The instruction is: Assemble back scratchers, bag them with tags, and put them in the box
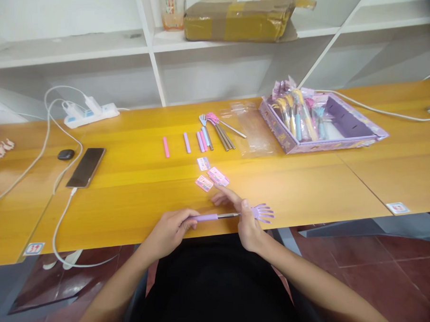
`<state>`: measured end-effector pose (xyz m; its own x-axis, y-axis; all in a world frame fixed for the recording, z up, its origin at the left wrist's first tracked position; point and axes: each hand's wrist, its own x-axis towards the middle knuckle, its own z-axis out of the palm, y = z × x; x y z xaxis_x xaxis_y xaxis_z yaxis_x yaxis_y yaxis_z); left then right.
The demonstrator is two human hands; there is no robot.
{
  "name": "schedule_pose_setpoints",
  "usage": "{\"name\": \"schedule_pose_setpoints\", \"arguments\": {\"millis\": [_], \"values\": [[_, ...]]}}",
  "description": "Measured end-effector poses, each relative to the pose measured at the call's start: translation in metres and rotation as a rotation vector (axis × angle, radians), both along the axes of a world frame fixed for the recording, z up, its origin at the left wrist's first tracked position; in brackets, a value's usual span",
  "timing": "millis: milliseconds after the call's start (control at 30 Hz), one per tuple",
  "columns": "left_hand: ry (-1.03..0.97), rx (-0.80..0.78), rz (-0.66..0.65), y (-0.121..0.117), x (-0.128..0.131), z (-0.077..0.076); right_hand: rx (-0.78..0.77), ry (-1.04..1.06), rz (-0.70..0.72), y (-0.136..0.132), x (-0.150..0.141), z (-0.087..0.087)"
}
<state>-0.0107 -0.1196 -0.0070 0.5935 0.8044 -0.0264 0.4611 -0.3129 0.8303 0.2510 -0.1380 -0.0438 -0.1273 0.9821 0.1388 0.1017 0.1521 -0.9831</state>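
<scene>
A purple back scratcher [207, 218] with a metal rod lies level across both my hands, just above the table's front edge. My left hand [174, 229] is closed round its purple grip. With thumb and palm, my right hand [249, 226] holds it just behind the claw-shaped head, its index finger reaching toward the cards. Small printed cards [218, 176] lie just beyond. Farther back are loose pink, purple and blue grip sleeves [187, 142], along with metal rods [224, 136] bearing pink and blue claw heads.
A purple display box [328, 144] holding bagged back scratchers stands at the back right, beside clear plastic bags [252, 131]. To the left are a phone [86, 167] on a cable, a black mouse-like object [65, 154] and a power strip [92, 116]. A taped carton [235, 20] sits on the shelf.
</scene>
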Motion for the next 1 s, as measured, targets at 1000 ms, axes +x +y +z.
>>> {"name": "schedule_pose_setpoints", "arguments": {"millis": [1000], "values": [[0.434,0.952,0.048,0.01,-0.013,0.044,0.685,-0.63,-0.083,0.019,0.059,0.065]]}}
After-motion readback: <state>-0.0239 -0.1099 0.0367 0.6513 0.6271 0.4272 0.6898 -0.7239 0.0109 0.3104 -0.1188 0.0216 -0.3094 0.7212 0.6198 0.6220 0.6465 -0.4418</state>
